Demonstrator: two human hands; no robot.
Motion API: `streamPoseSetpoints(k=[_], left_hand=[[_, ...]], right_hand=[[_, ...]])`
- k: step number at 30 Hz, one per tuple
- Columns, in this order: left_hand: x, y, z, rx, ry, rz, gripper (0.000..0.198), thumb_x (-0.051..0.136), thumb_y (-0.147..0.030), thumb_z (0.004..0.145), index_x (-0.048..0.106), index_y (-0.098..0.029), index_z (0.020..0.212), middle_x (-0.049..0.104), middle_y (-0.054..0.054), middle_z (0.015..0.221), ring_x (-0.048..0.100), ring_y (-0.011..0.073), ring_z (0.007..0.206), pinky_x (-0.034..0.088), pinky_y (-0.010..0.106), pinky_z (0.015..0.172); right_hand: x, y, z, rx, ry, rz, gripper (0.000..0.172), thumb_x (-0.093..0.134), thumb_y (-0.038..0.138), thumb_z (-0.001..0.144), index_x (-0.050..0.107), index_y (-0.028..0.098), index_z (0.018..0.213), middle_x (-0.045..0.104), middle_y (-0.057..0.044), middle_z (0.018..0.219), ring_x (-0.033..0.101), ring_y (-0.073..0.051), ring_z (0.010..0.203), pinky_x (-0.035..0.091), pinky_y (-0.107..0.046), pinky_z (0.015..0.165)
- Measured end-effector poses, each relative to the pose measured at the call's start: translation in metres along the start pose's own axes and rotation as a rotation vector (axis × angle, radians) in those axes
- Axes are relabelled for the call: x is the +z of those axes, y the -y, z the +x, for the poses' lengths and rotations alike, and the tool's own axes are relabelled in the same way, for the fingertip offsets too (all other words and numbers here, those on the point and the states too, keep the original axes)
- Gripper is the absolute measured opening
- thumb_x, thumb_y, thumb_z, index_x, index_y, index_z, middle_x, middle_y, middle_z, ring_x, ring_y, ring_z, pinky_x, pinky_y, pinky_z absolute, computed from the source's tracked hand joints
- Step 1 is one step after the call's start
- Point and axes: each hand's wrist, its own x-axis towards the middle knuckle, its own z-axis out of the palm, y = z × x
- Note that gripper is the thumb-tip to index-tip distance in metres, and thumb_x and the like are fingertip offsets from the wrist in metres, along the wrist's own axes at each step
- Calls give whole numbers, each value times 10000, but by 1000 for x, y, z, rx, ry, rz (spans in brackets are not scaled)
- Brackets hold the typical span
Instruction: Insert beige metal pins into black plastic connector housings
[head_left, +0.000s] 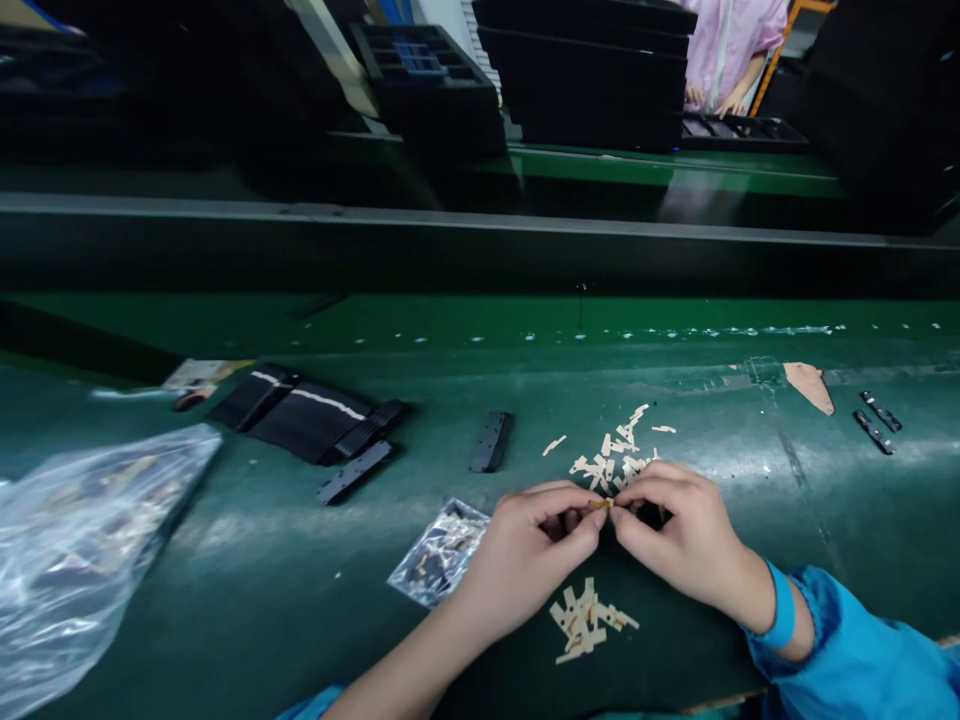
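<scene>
Thumb and fingers of my left hand pinch a small yellowish flat strip. My right hand is closed too, its thumb and forefinger meeting the same strip at its right end. Just beyond my fingertips lies a loose pile of pale cream strips. Closer to me, below both hands, sits a second pile of similar strips. Beside my left wrist rests a clear plastic bag filled with small parts. The strip's exact kind is too small to make out.
Black flat pieces with white stripes lie left on the green table, near two dark bars, one of them upright-angled. A large plastic bag covers the left side. Small black parts lie right. Across the bench, a person handles a tray.
</scene>
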Motion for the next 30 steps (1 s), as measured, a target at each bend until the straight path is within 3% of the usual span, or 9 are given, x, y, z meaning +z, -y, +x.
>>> streamPoseSetpoints(k=[8, 16, 24, 30], left_hand=[[1, 1, -6, 326, 33, 208, 194, 601, -149, 947, 779, -209, 899, 768, 19, 786, 695, 168, 683, 506, 268, 633], [-2, 0, -4, 257, 54, 180, 189, 611, -133, 922, 764, -206, 839, 716, -7, 696, 660, 142, 613, 475, 233, 570], [-3, 1, -1, 331, 14, 141, 163, 636, -167, 910, 777, -234, 863, 770, -15, 765, 710, 140, 630, 513, 207, 568], [-15, -8, -2, 315, -59, 52, 161, 678, -129, 916, 791, -229, 858, 765, -13, 774, 713, 128, 625, 540, 184, 580]], right_hand=[[5, 2, -4, -13, 73, -47, 188, 620, 90, 811, 738, 224, 754, 732, -27, 740, 677, -208, 720, 492, -339, 704], [2, 0, -1, -23, 99, 22, 178, 634, 111, 806, 752, 229, 743, 737, -18, 723, 678, -195, 698, 495, -323, 697], [8, 0, 2, -28, 74, -32, 164, 646, 88, 738, 714, 218, 665, 719, 1, 671, 668, -174, 669, 515, -279, 704], [-9, -9, 9, 107, 29, -143, 229, 663, 109, 812, 675, 207, 605, 670, -5, 644, 623, -167, 648, 471, -284, 666]])
